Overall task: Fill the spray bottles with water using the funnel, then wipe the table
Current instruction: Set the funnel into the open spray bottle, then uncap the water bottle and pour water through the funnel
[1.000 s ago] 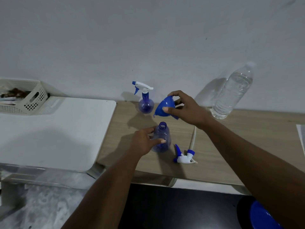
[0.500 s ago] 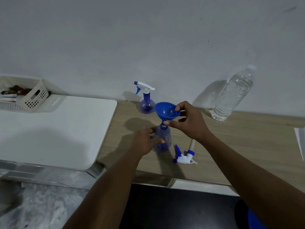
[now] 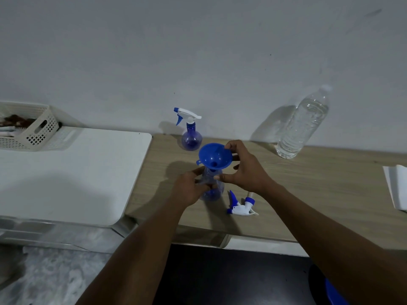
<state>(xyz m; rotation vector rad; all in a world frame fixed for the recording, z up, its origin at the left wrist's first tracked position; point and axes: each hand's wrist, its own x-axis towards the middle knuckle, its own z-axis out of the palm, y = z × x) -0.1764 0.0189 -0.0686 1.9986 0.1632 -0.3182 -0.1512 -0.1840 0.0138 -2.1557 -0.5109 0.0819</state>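
Observation:
An uncapped blue see-through spray bottle (image 3: pixel 213 193) stands on the wooden table (image 3: pixel 308 194). My left hand (image 3: pixel 189 188) is wrapped around its left side. A blue funnel (image 3: pixel 214 158) sits upright with its spout in the bottle's neck. My right hand (image 3: pixel 245 171) holds the funnel, index fingertip on the far rim and thumb under the bowl. The bottle's white and blue spray head (image 3: pixel 241 206) lies on the table just right of the bottle. A second spray bottle (image 3: pixel 191 138), with its head on, stands behind near the wall. A clear water bottle (image 3: pixel 301 126) stands at the back right.
A folded white cloth (image 3: pixel 396 188) lies at the table's right edge. A white table (image 3: pixel 66 172) adjoins on the left, with a white perforated basket (image 3: pixel 28 128) at its back. A blue round object (image 3: pixel 334 293) shows at the bottom right, below the table.
My right hand brought the funnel down from above the bottle and set its spout into the neck. My left hand stayed on the bottle.

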